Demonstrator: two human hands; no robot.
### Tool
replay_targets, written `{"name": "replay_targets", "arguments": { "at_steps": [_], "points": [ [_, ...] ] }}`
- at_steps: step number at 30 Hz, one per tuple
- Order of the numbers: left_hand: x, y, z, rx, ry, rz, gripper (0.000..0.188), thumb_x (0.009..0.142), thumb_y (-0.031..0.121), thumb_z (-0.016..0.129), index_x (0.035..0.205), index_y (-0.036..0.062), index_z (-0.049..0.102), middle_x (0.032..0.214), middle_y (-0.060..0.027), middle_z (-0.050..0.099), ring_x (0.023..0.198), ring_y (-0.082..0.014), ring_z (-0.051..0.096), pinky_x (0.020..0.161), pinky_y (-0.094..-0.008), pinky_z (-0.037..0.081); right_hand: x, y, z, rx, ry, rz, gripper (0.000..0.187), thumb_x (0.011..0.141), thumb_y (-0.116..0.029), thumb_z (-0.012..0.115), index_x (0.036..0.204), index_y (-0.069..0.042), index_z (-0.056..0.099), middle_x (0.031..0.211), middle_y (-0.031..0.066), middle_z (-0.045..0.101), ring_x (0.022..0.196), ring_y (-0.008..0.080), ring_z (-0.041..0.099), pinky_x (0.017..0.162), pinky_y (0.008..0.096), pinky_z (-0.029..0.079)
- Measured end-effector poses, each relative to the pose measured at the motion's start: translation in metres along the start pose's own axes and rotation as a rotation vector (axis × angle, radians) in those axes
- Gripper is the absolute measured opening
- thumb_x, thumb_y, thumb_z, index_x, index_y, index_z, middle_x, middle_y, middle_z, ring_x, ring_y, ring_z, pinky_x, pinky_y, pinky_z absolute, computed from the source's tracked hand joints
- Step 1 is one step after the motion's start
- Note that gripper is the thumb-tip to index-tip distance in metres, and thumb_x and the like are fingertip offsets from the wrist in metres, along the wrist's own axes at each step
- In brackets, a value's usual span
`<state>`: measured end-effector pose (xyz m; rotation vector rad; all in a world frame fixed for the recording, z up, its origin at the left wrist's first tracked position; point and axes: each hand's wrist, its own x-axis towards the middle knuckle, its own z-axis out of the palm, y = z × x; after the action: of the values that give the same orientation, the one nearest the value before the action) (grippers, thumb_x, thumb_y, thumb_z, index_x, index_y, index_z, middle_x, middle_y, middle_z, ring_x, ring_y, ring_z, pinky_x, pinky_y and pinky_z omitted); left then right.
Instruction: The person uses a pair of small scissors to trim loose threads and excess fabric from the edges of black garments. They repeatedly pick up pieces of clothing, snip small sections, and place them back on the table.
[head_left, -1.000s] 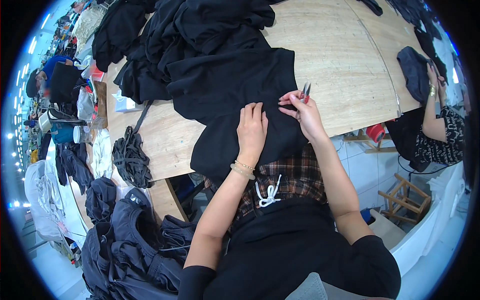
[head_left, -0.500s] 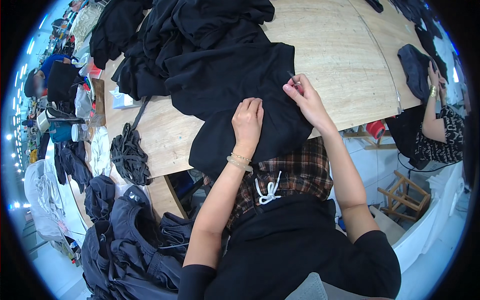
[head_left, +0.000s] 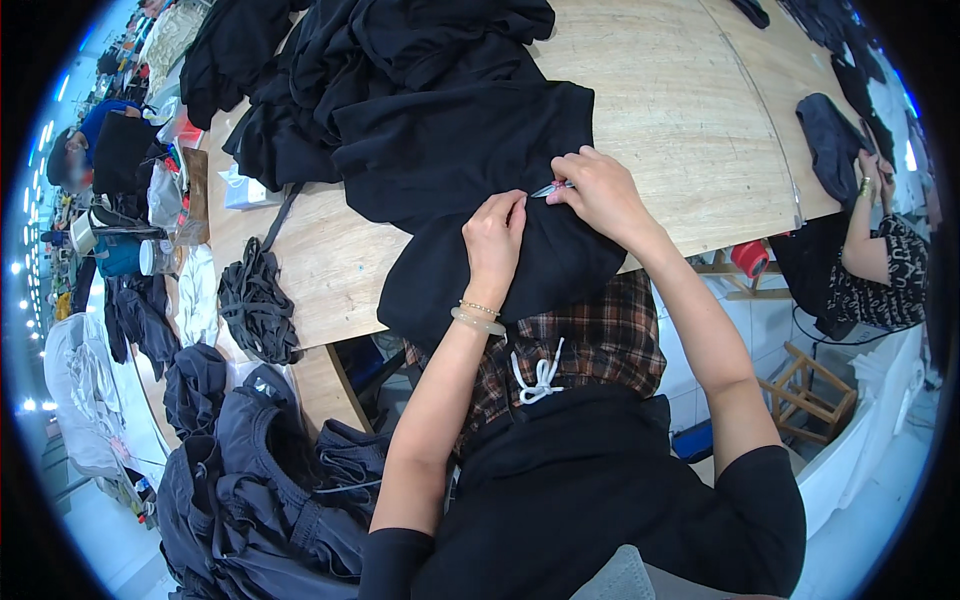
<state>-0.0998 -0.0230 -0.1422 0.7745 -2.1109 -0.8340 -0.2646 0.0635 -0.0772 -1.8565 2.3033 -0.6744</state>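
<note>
A black garment [head_left: 455, 150] lies spread over the near edge of the wooden table, its lower part draped over my lap. My left hand [head_left: 493, 240] is closed in a pinch on the cloth. Between the fingers of my right hand [head_left: 602, 198] is a small pair of thread snips [head_left: 545, 189], with the blades directed left, close to my left fingertips. Whether the blades touch a thread or the cloth is too small to tell.
More black garments [head_left: 420, 45] are heaped at the far side of the table [head_left: 670, 110]. A bundle of dark strips [head_left: 256, 305] lies at left, above piled dark grey garments [head_left: 270, 480]. At right, a co-worker's hands [head_left: 872, 170] handle dark cloth near a wooden stool [head_left: 810, 395].
My right hand has turned and moved left, bringing the snips beside my left fingertips. The left hand stays at nearly the same place on the cloth.
</note>
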Motion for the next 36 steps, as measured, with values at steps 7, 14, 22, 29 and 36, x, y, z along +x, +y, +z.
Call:
{"name": "replay_targets", "arguments": {
  "at_steps": [7,14,22,29,36],
  "points": [
    [0.002,0.002,-0.002,-0.002,-0.003,-0.003,0.009,0.089,0.007,0.071,0.097,0.0026,0.074,0.089,-0.0124,0.073,0.070,-0.0265,0.071,0.066,-0.0333,0.056,0.004,-0.001,0.003,0.007,-0.024,0.015,0.027,0.080,-0.027,0.077,0.083,-0.005,0.061,0.082,0.0079,0.067,0.086,0.0286,0.061,0.074,0.0418,0.050],
    [0.001,-0.001,0.000,-0.010,-0.001,-0.014,0.009,0.089,0.006,0.072,0.097,0.0027,0.073,0.088,-0.0125,0.073,0.069,-0.0250,0.071,0.065,-0.0330,0.056,0.003,-0.001,0.006,0.022,-0.030,0.038,0.028,0.080,-0.028,0.077,0.082,-0.005,0.061,0.082,0.0077,0.068,0.086,0.0284,0.062,0.074,0.0414,0.051],
    [0.002,0.001,-0.001,-0.008,0.007,-0.014,0.009,0.089,0.006,0.071,0.097,0.0026,0.073,0.086,-0.0131,0.073,0.068,-0.0251,0.071,0.064,-0.0327,0.056,0.002,-0.003,0.003,0.033,-0.037,0.085,0.028,0.080,-0.027,0.077,0.083,-0.005,0.060,0.083,0.0051,0.069,0.085,0.0262,0.062,0.072,0.0405,0.050],
    [0.003,0.003,-0.001,-0.014,0.010,-0.027,0.009,0.089,0.006,0.071,0.098,0.0026,0.073,0.085,-0.0136,0.073,0.067,-0.0246,0.070,0.063,-0.0323,0.055,0.004,-0.006,0.004,0.058,-0.033,0.077,0.030,0.080,-0.028,0.078,0.079,-0.004,0.060,0.080,0.0084,0.068,0.084,0.0293,0.062,0.071,0.0428,0.051],
    [-0.004,-0.011,0.001,-0.147,0.008,-0.148,0.012,0.092,0.005,0.069,0.102,0.0010,0.072,0.094,-0.0117,0.071,0.076,-0.0243,0.071,0.066,-0.0315,0.055,-0.004,-0.013,0.002,0.108,0.064,0.102,0.029,0.078,-0.023,0.079,0.088,-0.004,0.059,0.087,0.0072,0.065,0.088,0.0286,0.060,0.074,0.0410,0.049]
  ]
}}
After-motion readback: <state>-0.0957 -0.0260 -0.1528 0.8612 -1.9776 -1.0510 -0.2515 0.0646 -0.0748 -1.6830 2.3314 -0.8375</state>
